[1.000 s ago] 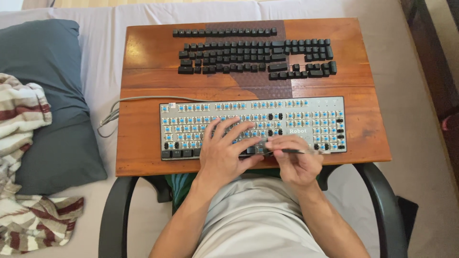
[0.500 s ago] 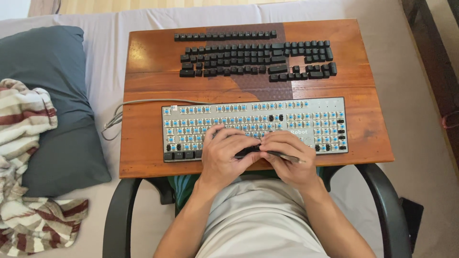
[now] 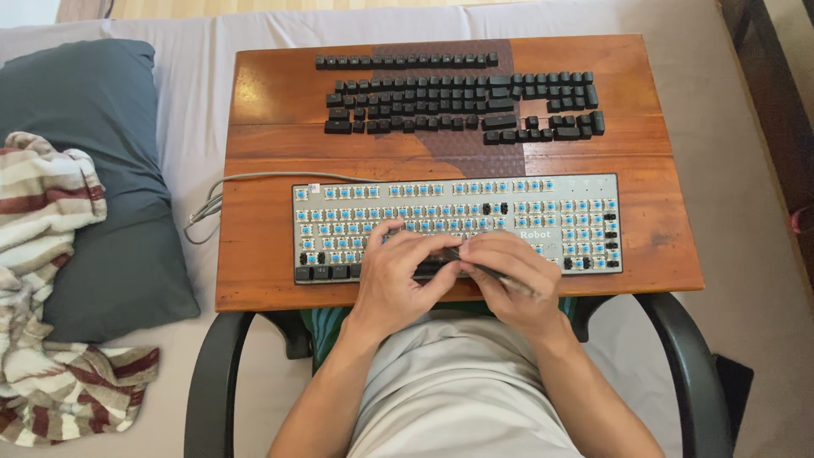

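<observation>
My left hand (image 3: 397, 276) steadies the keyboard (image 3: 458, 225) at the table's near edge; my right hand (image 3: 509, 276), clamped on a thin tool (image 3: 500, 277), prises a bottom-row keycap; next calls for careful leverage.

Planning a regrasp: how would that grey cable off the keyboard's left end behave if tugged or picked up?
The grey cable probably flops: it curves loosely across the wooden table and bunches into loops off the edge. Likely light, so it would drag rather than resist. A tug might shift the keyboard, though both hands rest on it.

A small white sticker label (image 3: 314, 187) sits on the grey keyboard's (image 3: 577, 181) top-left corner, beside the cable.
</observation>
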